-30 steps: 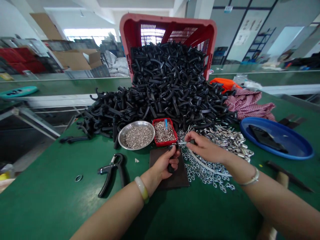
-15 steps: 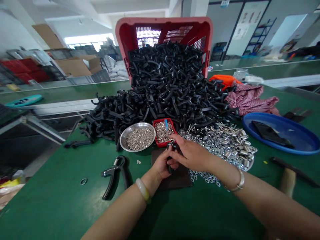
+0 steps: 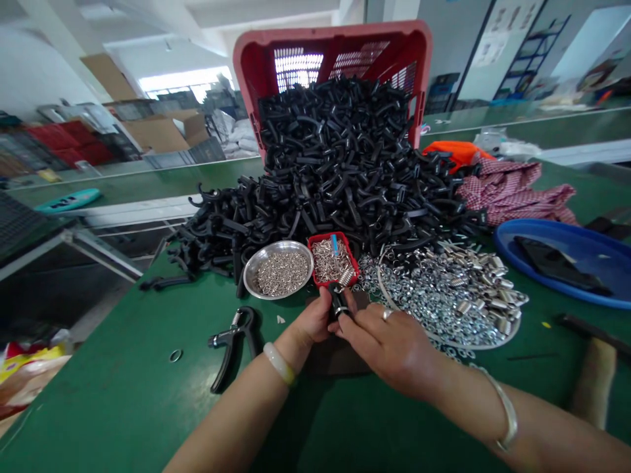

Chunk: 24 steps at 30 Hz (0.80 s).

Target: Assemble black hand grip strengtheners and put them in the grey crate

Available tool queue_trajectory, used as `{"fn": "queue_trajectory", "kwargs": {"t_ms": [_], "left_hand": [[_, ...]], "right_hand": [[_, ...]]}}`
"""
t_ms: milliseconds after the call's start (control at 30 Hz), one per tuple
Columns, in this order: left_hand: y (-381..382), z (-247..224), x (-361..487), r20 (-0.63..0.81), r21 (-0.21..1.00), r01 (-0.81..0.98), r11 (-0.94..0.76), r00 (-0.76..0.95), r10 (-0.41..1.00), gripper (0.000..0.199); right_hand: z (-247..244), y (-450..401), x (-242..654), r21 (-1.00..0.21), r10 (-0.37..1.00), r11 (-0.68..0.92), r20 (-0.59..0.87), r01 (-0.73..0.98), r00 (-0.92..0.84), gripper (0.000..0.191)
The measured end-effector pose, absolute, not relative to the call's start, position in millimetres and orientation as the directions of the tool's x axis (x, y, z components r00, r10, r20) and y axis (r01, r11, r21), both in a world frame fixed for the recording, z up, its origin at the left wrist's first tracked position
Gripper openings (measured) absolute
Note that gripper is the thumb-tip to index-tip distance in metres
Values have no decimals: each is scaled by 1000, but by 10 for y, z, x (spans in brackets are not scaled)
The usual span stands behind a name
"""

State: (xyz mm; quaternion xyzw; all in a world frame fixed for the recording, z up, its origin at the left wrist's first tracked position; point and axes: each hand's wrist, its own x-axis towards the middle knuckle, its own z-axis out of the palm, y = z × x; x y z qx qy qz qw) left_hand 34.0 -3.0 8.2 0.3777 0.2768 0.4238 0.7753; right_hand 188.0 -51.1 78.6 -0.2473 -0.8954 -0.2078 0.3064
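Note:
Both hands meet over a dark brown pad. My left hand is closed round a black part with a metal ring and a spring at its top. The fingers of my right hand, with a ring on one finger, pinch the same part from the right. Just beyond are a red tray of small pins with a blue piece in it and a metal bowl of small metal pieces. An assembled black hand grip with a spring lies left of my hands.
A red crate spills a large heap of black handles. At the right are a dish of washers and springs, a blue tray, a hammer and a checked cloth. One ring lies at the left.
My right hand has shifted down and right, its fingers now lower on the black part. The part's ring and spring now show. The view has turned slightly left.

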Motion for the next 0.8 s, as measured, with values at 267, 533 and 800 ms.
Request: {"fn": "queue_trajectory", "kwargs": {"t_ms": [267, 533, 800], "left_hand": [[-49, 79, 445, 38, 894, -415, 171, 450, 892, 65], [-149, 5, 499, 18, 819, -525, 230, 425, 905, 62], [-94, 218, 658, -139, 884, -427, 193, 154, 978, 41]], "right_hand": [[654, -494, 1836, 122, 374, 753, 729, 646, -574, 17], [592, -448, 1910, 2, 393, 829, 709, 560, -585, 19], [487, -114, 1963, -774, 933, 360, 302, 520, -196, 23]]}}
